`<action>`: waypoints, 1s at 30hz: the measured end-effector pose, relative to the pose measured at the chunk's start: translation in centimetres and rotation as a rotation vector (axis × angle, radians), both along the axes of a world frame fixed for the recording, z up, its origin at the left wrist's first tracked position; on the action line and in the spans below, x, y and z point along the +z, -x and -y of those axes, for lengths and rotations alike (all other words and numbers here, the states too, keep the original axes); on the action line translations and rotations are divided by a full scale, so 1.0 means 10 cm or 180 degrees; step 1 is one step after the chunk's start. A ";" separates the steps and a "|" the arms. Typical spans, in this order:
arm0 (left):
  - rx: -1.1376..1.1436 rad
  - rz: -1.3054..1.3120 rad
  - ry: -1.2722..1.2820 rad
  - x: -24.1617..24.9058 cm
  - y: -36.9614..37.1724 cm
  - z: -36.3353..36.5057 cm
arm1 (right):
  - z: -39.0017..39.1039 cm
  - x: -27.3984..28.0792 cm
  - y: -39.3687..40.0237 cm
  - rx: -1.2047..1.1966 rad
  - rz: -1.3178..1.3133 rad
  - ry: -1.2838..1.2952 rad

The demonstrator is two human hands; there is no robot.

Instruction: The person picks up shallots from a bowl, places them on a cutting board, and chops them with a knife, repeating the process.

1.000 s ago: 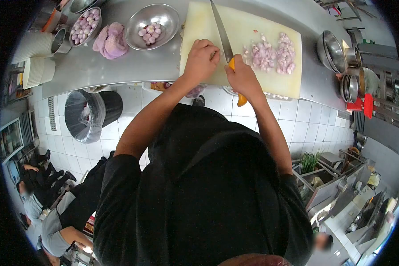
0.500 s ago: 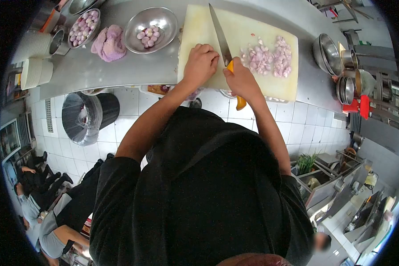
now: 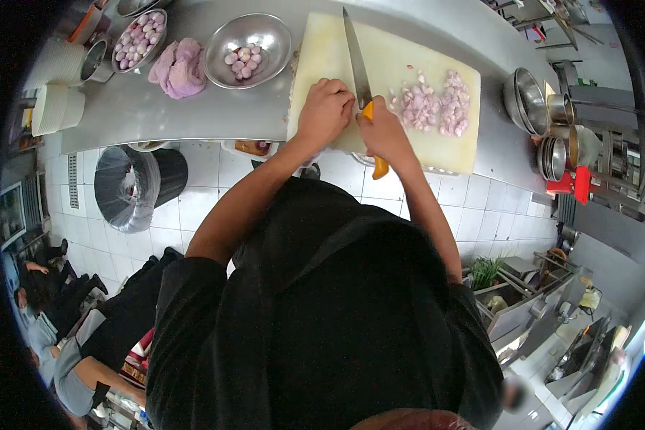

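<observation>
Landmark: I take the cutting board [image 3: 401,57], a pale, thick rectangular slab with a matte, faintly stained face, lying flat on the smooth grey steel counter [image 3: 193,111].
Right hand: my right hand [image 3: 383,132] sits at the board's near edge, fingers wrapped tight round the handle of the knife [image 3: 357,61].
Knife: long, narrow, shiny steel blade running up across the board toward its far edge; the glossy orange-yellow handle sticks out below my fist, past the board's near edge.
Left hand: my left hand [image 3: 326,111] rests curled on the board just left of the blade, fingers bunched down; I cannot tell what is under them.
Chopped shallots: a loose pile of small pink-white bits [image 3: 437,104] lies on the board's right half, apart from the blade.
Near bowl: a round polished steel bowl [image 3: 249,49] stands just left of the board, with a few smooth peeled shallots [image 3: 241,59] in it.
Cloth: a crumpled pink cloth [image 3: 179,68] lies left of that bowl.
Far bowl: a smaller steel bowl [image 3: 137,39], further left of the board, is heaped with peeled shallots.
Stacked bowls: nested steel bowls [image 3: 527,97] stand right of the board.
</observation>
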State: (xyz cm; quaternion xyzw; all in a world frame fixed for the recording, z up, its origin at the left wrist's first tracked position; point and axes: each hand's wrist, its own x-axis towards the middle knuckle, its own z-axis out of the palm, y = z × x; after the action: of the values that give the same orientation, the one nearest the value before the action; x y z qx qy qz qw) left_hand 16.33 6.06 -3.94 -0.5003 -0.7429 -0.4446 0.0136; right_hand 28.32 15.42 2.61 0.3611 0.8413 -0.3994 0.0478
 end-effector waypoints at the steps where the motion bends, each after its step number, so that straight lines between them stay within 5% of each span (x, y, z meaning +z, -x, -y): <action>1: -0.0026 0.0029 0.0002 0.00 0.00 0.01 | 0.02 0.13 0.00 -0.0032 0.0057 0.0123; 16: 0.0006 0.0007 0.0114 0.01 -0.01 0.03 | 0.12 0.33 0.07 -0.0226 0.0158 0.0427; 20: 0.0015 -0.0022 0.0010 -0.03 -0.01 0.01 | 0.09 -0.13 0.02 0.0075 0.0000 -0.0360; 23: -0.0026 -0.0050 0.0092 0.02 -0.01 0.03 | 0.13 0.42 0.10 -0.0188 0.0311 0.0469; 30: 0.0019 -0.0013 0.0107 -0.03 -0.02 0.04 | 0.13 0.05 0.07 -0.0041 0.0140 0.0026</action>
State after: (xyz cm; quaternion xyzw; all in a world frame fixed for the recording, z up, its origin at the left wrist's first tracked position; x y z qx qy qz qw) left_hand 16.58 5.70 -4.23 -0.4992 -0.7517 -0.4310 0.0080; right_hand 27.60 14.11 3.13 0.3750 0.8361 -0.3950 0.0652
